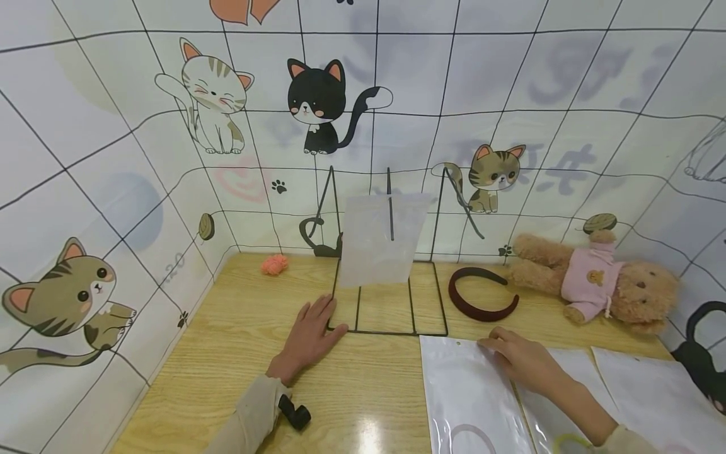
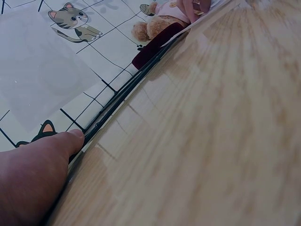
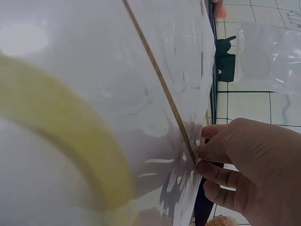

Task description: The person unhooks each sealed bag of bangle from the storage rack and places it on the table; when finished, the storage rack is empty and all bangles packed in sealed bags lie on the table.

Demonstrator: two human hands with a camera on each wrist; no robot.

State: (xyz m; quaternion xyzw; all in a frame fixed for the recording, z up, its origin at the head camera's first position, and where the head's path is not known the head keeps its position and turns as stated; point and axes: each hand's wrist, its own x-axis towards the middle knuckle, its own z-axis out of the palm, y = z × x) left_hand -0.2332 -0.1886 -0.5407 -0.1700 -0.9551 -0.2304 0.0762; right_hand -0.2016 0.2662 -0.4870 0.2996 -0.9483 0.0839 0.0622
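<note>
My left hand (image 1: 309, 331) lies flat on the wooden table, its fingers spread beside the left edge of a black wire rack (image 1: 386, 333). In the left wrist view the thumb (image 2: 70, 141) touches the rack's base wire. From the rack's middle hook hangs a frosted plastic bag (image 1: 374, 252). My right hand (image 1: 524, 359) pinches the top edge of the leftmost flat clear plastic bag (image 1: 454, 378), which holds a pale ring-shaped item. Beside it lie a second bag (image 1: 573, 372) with a yellow hoop (image 3: 61, 108) inside and a third bag (image 1: 652, 384).
A dark brown headband (image 1: 476, 312) lies right of the rack. Behind the bags a teddy bear (image 1: 595, 277) in a pink shirt lies on its side. An orange-pink scrunchie (image 1: 275, 265) sits at the back left. Cat-printed cloth walls (image 1: 408, 75) enclose the table (image 1: 227, 353).
</note>
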